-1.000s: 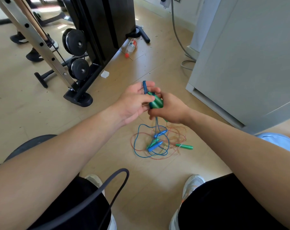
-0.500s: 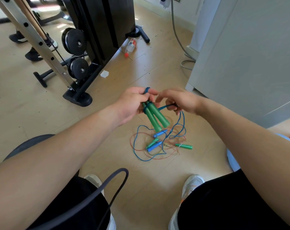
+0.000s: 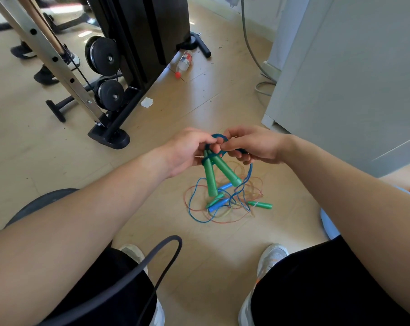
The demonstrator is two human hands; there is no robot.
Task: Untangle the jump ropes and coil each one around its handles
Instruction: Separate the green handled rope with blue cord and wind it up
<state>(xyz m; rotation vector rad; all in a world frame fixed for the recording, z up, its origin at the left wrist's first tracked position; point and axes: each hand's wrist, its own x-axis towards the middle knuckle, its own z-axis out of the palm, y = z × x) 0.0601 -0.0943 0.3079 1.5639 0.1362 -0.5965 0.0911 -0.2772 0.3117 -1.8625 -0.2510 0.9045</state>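
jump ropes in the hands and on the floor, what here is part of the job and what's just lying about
Part of the job:
green handles, gripped by the left hand
blue rope, pinched by the right hand
tangled pile on the floor

Just lying about:
plastic bottle
weight machine
grey cable
black band

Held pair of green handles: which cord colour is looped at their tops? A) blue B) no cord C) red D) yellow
A: a blue cord loops round the tops of the green handles, which the left hand grips while the right hand pinches the cord.
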